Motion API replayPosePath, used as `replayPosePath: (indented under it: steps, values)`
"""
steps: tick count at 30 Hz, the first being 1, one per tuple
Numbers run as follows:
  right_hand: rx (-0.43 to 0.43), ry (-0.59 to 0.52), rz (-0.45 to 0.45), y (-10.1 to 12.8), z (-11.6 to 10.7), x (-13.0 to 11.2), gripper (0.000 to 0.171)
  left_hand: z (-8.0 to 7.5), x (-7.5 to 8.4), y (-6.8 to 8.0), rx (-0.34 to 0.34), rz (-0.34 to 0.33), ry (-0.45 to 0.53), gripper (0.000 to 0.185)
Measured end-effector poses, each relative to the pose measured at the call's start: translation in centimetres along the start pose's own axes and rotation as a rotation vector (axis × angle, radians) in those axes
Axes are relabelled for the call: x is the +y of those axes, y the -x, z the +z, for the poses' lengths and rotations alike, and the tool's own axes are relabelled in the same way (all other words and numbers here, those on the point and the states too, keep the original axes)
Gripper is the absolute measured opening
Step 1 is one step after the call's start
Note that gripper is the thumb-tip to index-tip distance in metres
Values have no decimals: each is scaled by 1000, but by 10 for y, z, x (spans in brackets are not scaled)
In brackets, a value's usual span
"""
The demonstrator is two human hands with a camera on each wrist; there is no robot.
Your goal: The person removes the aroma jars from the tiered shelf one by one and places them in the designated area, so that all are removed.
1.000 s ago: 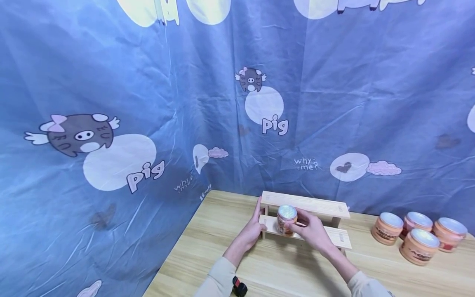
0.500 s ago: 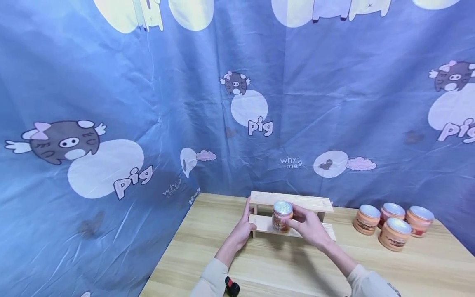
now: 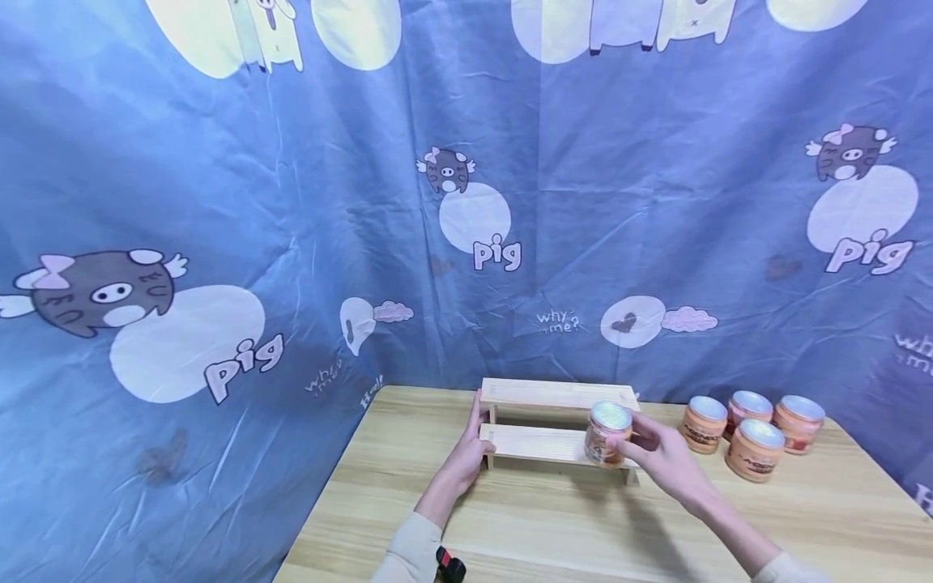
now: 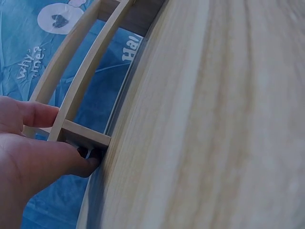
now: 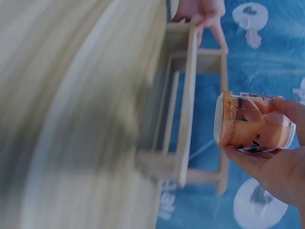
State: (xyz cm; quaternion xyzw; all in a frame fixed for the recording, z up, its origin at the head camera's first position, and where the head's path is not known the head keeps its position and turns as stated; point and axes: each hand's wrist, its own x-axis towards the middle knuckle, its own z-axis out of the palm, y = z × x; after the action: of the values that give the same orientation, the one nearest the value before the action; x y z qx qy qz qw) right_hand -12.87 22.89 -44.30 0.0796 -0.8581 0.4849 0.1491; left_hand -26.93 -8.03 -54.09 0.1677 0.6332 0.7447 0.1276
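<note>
A two-tier wooden shelf stands on the table, with its upper board (image 3: pixel 557 392) behind its lower board (image 3: pixel 535 443). My left hand (image 3: pixel 464 458) grips the shelf's left end; in the left wrist view the thumb and fingers are around the end support (image 4: pixel 88 135). An orange-brown jar (image 3: pixel 601 447) with a silvery lid is held upright in my right hand (image 3: pixel 666 463), between thumb and fingers. It overlaps the right end of the lower board in the head view. In the right wrist view, a gap shows between the jar's base (image 5: pixel 218 119) and the lower board.
Several similar jars (image 3: pixel 755 453) stand grouped on the wooden table (image 3: pixel 554 526) to the right. A blue curtain (image 3: pixel 364 202) with pig prints hangs behind and at the left. A small black and red object (image 3: pixel 450 567) lies by the left sleeve.
My right hand has carried the jar from the left part of the lower board toward its right end. The left hand keeps its grip on the shelf. The head view has turned rightward.
</note>
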Motion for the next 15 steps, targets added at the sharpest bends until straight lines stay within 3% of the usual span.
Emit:
replayPosePath:
  steps: [9,15]
  values:
    - [112,84,107,22,-28,38,69,-11,5,2,6,-14,21,121]
    - [213,139,122,20,-44,68,67,-15,7,0,29,-13,-23,121]
